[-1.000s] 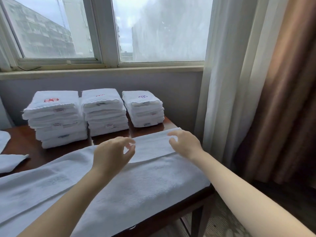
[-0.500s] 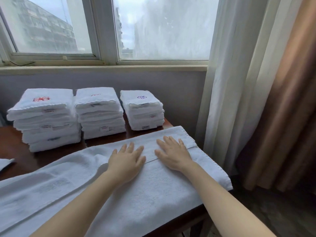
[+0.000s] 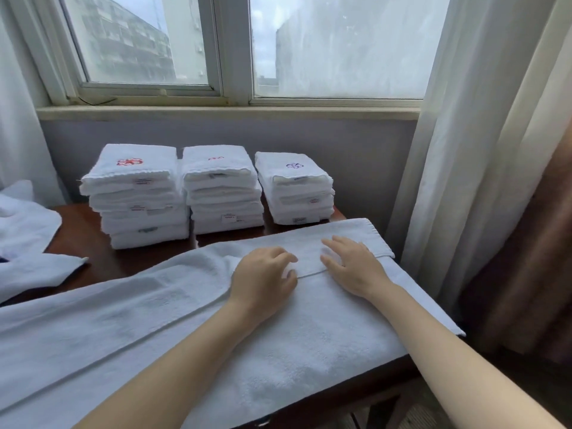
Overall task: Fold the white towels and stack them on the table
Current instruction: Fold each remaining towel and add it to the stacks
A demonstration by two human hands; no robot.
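Looking down at the near edge first: a long white towel (image 3: pixel 278 351) lies spread across the front of the dark wood surface (image 3: pixel 123 261), running out of view on the left and hanging a bit over the near right corner. Its far right end is folded back over itself as a flap, and the flap's edge makes a line across the cloth.

The left hand (image 3: pixel 263 281) sits right on that line, fingers (image 3: pixel 278 253) curled down onto the cloth with the thumb at the flap's edge. Honestly can't tell if they're pinching it or just resting there. The right hand (image 3: pixel 354 269) is just beside it on the flap itself, fingers (image 3: pixel 335 243) straight and spread, flat on the terry, grasping nothing.

Further back, three piles of folded white towels stand close together in a row:
- the left stack (image 3: pixel 136 196), with a red embroidered mark on top
- the middle stack (image 3: pixel 224 190), with a small red mark
- the right stack (image 3: pixel 297 190), lowest of the three, with a purple mark

Off to the left, loose towels (image 3: pixel 28 243) lie rumpled, partly on the surface. Behind it all there's a window (image 3: pixel 340 41) with buildings outside, a white curtain (image 3: pixel 464 134) down the right and a brown curtain (image 3: pixel 541 243) past that.
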